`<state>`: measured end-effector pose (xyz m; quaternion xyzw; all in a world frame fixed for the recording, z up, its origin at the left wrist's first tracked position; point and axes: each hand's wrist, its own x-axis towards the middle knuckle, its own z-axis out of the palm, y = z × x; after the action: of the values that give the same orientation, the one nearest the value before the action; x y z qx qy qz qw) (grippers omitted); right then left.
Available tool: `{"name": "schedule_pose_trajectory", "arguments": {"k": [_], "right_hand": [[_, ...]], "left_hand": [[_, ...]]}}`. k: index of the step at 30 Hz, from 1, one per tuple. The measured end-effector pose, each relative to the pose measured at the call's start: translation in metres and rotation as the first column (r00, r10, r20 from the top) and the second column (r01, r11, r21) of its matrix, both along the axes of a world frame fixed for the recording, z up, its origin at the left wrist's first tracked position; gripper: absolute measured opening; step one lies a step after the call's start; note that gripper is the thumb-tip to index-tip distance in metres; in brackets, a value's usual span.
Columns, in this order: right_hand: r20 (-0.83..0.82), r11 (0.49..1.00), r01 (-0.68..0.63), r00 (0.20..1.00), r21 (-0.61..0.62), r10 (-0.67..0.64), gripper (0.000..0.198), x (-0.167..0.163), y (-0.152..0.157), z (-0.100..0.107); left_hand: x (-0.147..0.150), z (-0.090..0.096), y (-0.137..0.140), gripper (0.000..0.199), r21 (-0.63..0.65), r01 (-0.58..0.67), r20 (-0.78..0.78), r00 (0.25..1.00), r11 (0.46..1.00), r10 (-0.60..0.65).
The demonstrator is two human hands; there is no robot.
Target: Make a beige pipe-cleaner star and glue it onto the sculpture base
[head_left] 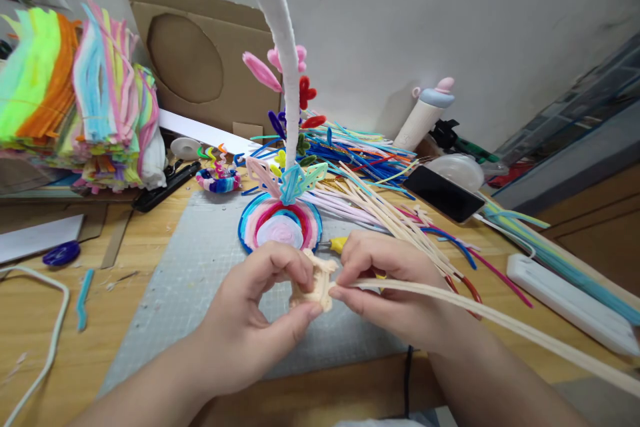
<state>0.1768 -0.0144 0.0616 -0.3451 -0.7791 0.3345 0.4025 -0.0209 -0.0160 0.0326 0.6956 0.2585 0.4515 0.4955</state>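
Note:
Between thumb and fingers of my left hand (260, 303) sits a small cream piece (320, 283) made of bent pipe cleaners. My right hand (390, 280) pinches long cream pipe cleaners (450, 300) close to that piece; they trail off to the lower right. Just beyond my hands stands a pipe-cleaner craft with a round coiled base (245, 227) in blue, pink and red. From it rises a tall white fuzzy stem (287, 60), with coloured flower and butterfly shapes around it. A yellow-handled tool (339, 244) is partly hidden behind my right hand.
A grey cutting mat (165, 293) lies under my hands. Bundles of pipe cleaners (40, 80) stand at left; loose ones (350, 153) are piled behind. A phone (443, 193), a white power strip (570, 303) and a bottle (423, 117) are at right. Cardboard (230, 40) leans on the wall.

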Motion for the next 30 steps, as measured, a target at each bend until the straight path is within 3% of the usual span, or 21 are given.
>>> {"name": "schedule_pose_trajectory", "arguments": {"k": [4,9,30], "right_hand": [[-0.023,0.995,0.094,0.995,-0.021,-0.094,0.018,0.0006,-0.0002,0.0012],[-0.063,0.994,0.081,0.994,-0.075,-0.085,0.013,0.0036,0.0009,0.0009],[-0.058,0.995,0.064,0.996,-0.071,-0.068,0.013,0.0008,0.003,-0.0018]], "left_hand": [[-0.0013,0.0002,-0.0012,0.021,-0.032,-0.028,0.026,0.999,0.999,0.029],[-0.0015,-0.0005,-0.0008,0.023,-0.037,-0.044,0.052,0.998,0.998,0.046],[-0.0023,0.0009,-0.0031,0.025,0.029,0.016,-0.014,1.0,0.999,-0.015]]}}
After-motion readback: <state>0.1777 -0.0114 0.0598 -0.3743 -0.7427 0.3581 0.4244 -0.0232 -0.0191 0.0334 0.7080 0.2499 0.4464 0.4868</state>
